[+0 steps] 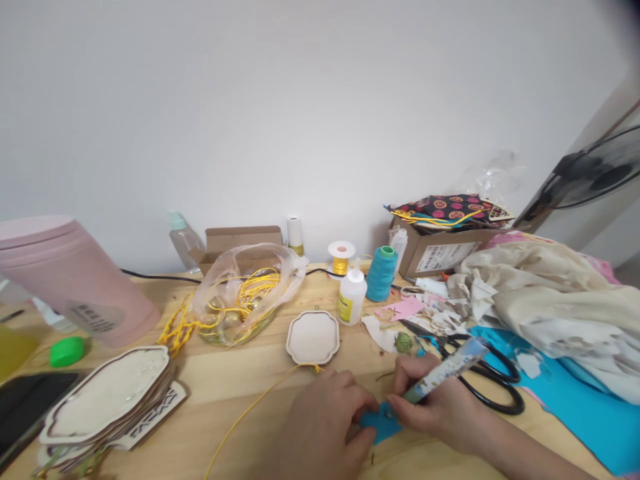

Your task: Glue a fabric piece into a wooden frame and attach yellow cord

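Note:
My right hand (440, 413) is closed around a pen (447, 372) with a pale patterned barrel, its tip down at a small piece of blue paper or felt (383, 427). Pinched at its left edge, the blue piece lies on the table between thumb and fingers of my left hand (320, 427). Just beyond the left hand sits a small scalloped cream plaque (313, 338) with a dark rim, and a yellow cord (250, 410) trails from its near edge. Black-handled scissors (493, 387) lie right of the pen, partly behind it.
A glue bottle (352, 298), teal thread cone (381, 275) and yellow cord spool (341, 259) stand behind. At left are stacked plaques (110, 393), a phone (30, 407), a pink bin (85, 280) and a bag of cord (250, 293). Scraps, blue sheet (575, 407) and cloth (545, 307) cover the right.

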Tool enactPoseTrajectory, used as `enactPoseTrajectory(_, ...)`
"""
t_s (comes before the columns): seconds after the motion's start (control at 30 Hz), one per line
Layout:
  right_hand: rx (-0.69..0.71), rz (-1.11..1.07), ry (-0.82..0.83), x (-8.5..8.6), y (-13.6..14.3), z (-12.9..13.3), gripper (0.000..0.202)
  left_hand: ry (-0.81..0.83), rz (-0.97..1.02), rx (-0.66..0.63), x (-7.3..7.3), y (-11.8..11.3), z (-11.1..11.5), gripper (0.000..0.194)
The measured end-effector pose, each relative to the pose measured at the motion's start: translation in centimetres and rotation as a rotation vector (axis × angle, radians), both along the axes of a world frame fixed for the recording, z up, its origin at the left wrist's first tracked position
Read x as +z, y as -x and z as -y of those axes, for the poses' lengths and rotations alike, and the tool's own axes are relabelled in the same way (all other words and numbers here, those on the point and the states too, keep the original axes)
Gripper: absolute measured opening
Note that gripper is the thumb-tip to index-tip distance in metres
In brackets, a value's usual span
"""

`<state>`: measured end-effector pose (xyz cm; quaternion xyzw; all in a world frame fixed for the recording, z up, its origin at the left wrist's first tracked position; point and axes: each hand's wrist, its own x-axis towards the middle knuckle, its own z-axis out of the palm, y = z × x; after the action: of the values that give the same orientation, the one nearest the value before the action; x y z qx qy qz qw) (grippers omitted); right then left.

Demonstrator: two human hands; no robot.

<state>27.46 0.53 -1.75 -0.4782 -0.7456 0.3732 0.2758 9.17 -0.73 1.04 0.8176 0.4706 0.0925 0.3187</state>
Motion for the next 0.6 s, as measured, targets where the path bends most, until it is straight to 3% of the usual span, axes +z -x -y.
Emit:
enactPoseTrajectory(0.2, -0.078, -0.118, 0.154, 0.43, 0.08, -0.26, 0.021, 0.002, -0.003, -0.005, -0.02, -0.06, -0.13, 0.02)
enactPoseTrajectory(0.43, -0.007, -0.028, 0.021, -0.3, -0.04, 0.0, 0.018, -0.003, -0.002, -0.009, -0.09, 0.02, -0.16, 0.02)
enactPoseTrajectory(0.6, 0.005, -0.04, 0.016, -0.56, -0.11, 0.06, 0.019, -0.012, -0.002, -0.005, -0.01, 0.12, -0.02, 0.021)
